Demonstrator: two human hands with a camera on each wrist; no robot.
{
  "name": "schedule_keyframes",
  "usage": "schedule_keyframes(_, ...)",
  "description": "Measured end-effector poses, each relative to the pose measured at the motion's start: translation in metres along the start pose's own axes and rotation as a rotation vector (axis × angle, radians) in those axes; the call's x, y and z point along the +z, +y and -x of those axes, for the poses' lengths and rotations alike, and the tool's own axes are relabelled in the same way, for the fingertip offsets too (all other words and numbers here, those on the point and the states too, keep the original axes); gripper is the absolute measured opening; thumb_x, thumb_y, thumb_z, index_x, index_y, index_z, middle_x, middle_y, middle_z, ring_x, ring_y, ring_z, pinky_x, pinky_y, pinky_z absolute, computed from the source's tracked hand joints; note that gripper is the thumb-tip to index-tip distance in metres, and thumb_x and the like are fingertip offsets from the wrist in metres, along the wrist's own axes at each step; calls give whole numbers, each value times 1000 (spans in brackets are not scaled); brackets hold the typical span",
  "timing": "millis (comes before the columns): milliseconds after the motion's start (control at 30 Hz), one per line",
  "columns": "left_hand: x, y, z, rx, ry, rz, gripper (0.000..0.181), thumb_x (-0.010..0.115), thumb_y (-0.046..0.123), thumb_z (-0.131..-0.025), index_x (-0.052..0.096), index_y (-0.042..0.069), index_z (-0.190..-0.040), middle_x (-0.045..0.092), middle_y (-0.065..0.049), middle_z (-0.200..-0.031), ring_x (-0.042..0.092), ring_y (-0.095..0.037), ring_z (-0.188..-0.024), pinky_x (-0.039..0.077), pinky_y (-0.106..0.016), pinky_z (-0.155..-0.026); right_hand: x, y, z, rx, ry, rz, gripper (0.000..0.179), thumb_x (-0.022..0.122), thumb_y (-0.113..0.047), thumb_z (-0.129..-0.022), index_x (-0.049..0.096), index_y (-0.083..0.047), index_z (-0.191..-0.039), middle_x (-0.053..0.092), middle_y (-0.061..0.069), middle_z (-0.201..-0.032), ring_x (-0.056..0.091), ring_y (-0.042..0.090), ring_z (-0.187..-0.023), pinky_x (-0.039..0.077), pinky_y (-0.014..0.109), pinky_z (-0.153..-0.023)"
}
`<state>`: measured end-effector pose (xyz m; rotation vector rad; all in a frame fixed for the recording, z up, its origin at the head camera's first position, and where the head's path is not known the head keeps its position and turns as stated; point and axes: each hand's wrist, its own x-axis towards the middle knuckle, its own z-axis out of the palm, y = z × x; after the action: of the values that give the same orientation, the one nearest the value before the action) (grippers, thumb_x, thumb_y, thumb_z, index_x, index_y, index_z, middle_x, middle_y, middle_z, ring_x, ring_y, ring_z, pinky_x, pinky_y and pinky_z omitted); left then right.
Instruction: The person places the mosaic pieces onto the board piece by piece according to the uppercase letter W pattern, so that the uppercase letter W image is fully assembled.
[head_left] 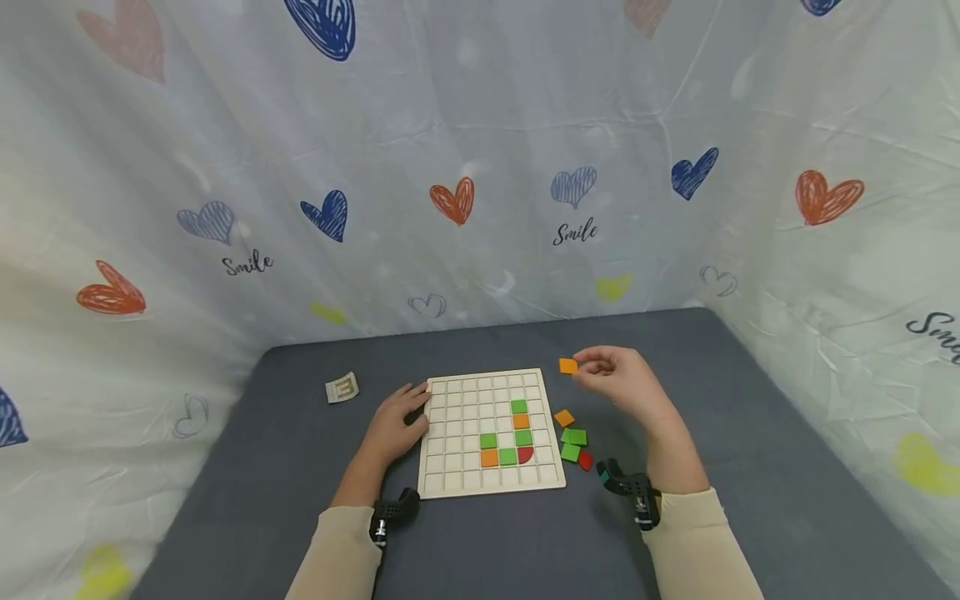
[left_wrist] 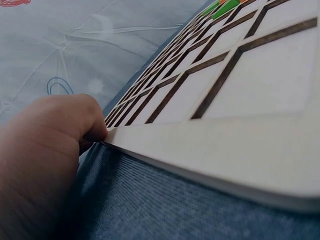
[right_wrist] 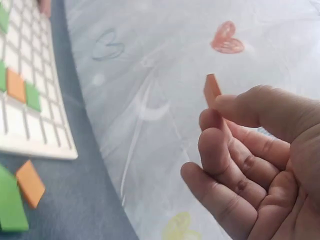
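Between the thumb and fingertips of my right hand (head_left: 621,382) I pinch an orange square tile (head_left: 567,366), raised just off the board's far right corner. The right wrist view shows this orange tile (right_wrist: 210,91) nearly edge-on. My left hand (head_left: 393,427) rests against the left edge of a pale wooden grid board (head_left: 491,492), its fingers fairly straight. Several green and orange square tiles, such as a green tile (head_left: 507,456), sit in the board's cells, along with a red round-cornered tile (head_left: 526,455).
Right of the board lie a loose orange tile (head_left: 564,418), several green tiles (head_left: 575,437) and a red piece (head_left: 585,460). A small printed paper (head_left: 342,388) is at the table's far left. Behind the grey table (head_left: 480,550) hangs a heart-patterned curtain (head_left: 510,283).
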<state>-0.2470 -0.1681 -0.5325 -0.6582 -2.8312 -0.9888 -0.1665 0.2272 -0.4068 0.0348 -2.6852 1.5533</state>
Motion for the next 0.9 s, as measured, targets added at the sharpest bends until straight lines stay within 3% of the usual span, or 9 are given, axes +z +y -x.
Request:
schedule_keyframes(200,1,-4,0,10,20,-9,48,58,19,-99,60,8,-146,49,-5,-156,34,-36,-149,28,-64,-119,15,-9,-6,-5,-3,-51,38,74,-17,-95,69,-1,-128,72,8,-98,66,25,-88,55,46,-85)
schedule_keyframes(367,2,-3,-1,32,27,-7,48,58,19,-98,61,7,-145,50,-7,-155,35,-38,-148,29,-64,-118,30,-17,-11,-31,-13,-42,35,74,-15,-94,71,-2,-126,70,8,-98,66,24,-89,58,45,-81)
schedule_keyframes(500,1,-1,-1,14,26,0,48,58,20,-99,60,8,-146,49,-5,-156,34,-36,-149,28,-63,-119,40,-23,-12,-54,-6,-29,31,76,-15,-92,73,-4,-121,68,7,-94,64,24,-84,57,40,-74)
schedule_keyframes(733,0,2,-1,14,22,3,49,59,19,-99,60,8,-146,49,-6,-155,34,-36,-149,27,-62,-120,57,-24,-15,-86,12,-29,29,79,-15,-91,76,-5,-118,51,5,-76,43,22,-66,36,29,-56)
schedule_keyframes(900,-1,1,0,18,25,3,49,59,18,-99,59,7,-146,49,-7,-156,34,-36,-149,27,-62,-120,73,-20,-20,-89,-1,-10,30,79,-18,-91,77,-8,-120,32,0,-65,28,19,-57,27,30,-53)
